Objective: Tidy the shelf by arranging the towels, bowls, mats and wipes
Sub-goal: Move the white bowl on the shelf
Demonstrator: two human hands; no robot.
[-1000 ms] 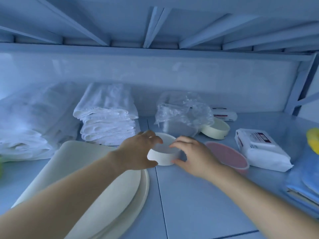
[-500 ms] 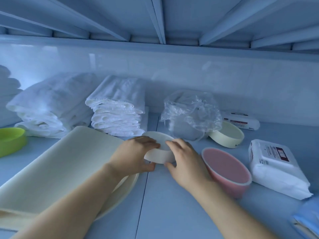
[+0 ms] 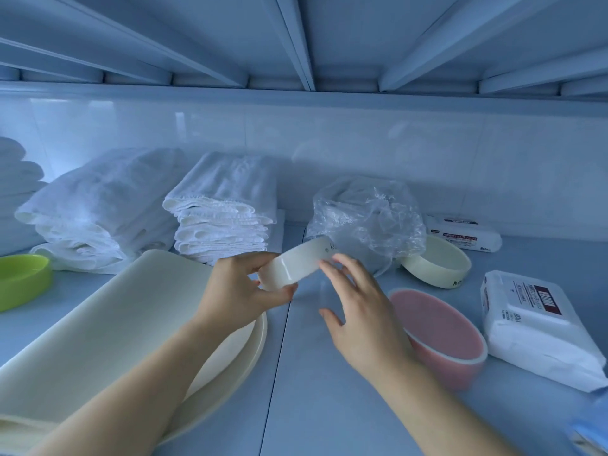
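— Bowl (image 3: 291, 265) status?
— Off the shelf (image 3: 329, 373) now, tilted; a moment ago it sat flat. My left hand (image 3: 241, 291) fingers clamp it, right hand (image 3: 358, 307) fingers spread, barely touching. Ready to stack it with the others

Free: bare shelf floor (image 3: 329, 406) below both hands | Left of left hand (image 3: 243, 291): cream mat (image 3: 108, 327) | Right of right hand (image 3: 362, 320): pink bowl (image 3: 441, 334), touching | Beyond: plastic bag (image 3: 368, 215), towel stack (image 3: 223, 209)
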